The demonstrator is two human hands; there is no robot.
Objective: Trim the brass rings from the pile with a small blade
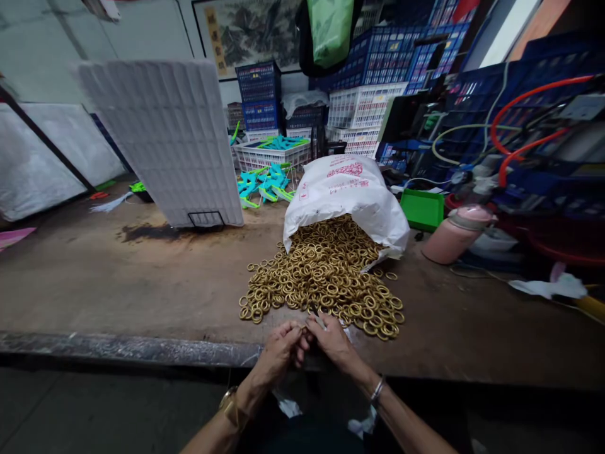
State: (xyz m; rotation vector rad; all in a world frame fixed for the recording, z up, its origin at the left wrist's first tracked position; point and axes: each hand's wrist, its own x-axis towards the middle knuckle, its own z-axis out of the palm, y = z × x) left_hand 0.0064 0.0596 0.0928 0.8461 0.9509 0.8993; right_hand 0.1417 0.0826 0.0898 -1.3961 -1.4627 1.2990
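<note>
Both hands meet at the table's front edge, just before a heap of gold rings (326, 271). My left hand (282, 345) is closed, thumb and fingers pinching what looks like one gold ring (303, 328), mostly hidden by the fingers. Close against it, my right hand (336, 343) is closed round a small slim tool (320, 322) with a greyish body and a dark tip; its exact kind is unclear. The heap spills from the open mouth of a white woven sack (347, 189) with red print, lying on its side.
The brown table (118, 290) has a worn front edge. A white ribbed panel (165, 139) stands at left. Turquoise and green plastic pieces (267, 183) lie behind. A green tray (422, 209) and a pink bottle (456, 233) stand at right, with stacked crates (366, 107) beyond.
</note>
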